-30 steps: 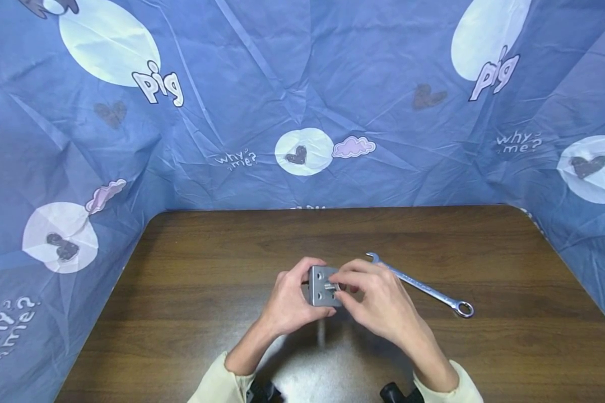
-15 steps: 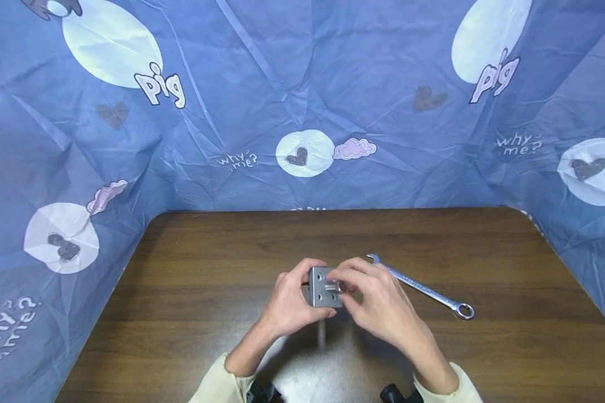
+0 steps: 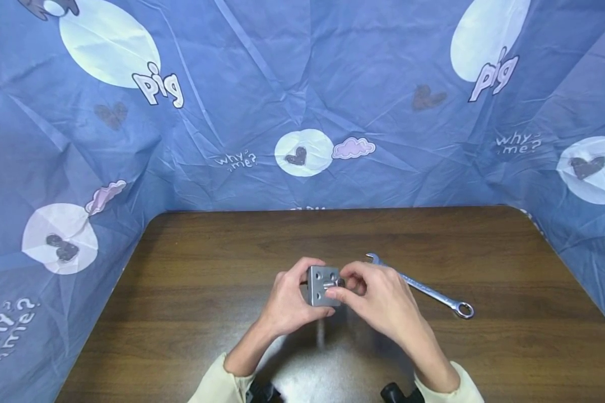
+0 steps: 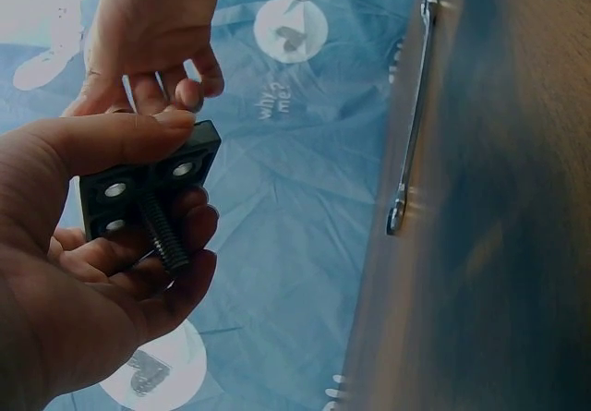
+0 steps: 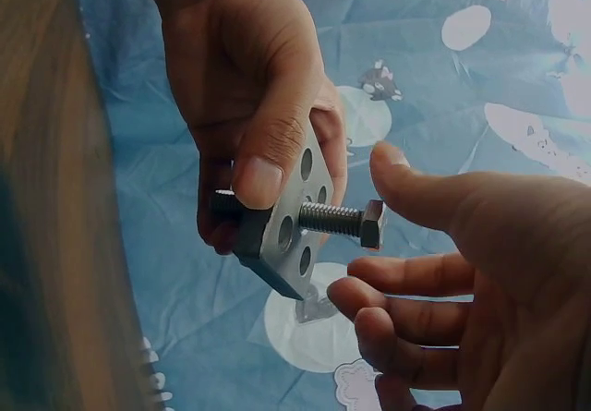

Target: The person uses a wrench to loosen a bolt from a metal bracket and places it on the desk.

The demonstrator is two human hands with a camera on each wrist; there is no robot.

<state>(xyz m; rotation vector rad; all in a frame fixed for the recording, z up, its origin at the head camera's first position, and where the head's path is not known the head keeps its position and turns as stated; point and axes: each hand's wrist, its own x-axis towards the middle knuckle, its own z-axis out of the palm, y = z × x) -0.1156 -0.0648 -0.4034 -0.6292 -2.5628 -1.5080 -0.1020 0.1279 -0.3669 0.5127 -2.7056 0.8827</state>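
Observation:
My left hand (image 3: 287, 305) grips a square grey metal plate (image 3: 318, 286) by its edges, with several holes in it. A hex bolt (image 5: 334, 220) passes through the plate's middle. In the right wrist view, its head and part of the thread stand out from the near face. The bolt's threaded end (image 4: 164, 235) sticks out on the other side in the left wrist view. My right hand (image 3: 383, 299) is beside the bolt head. Its thumb and fingers (image 5: 416, 272) are spread around the head, with a gap between them and it in the right wrist view.
A combination wrench (image 3: 423, 287) lies slantwise on the brown wooden table (image 3: 222, 246), behind and to the right of my right hand. A blue printed cloth (image 3: 262, 101) hangs behind the table and along both sides.
My right fingers have come off the bolt head and opened out, and the thumb has shifted slightly left. My left hand keeps the plate in nearly the same place.

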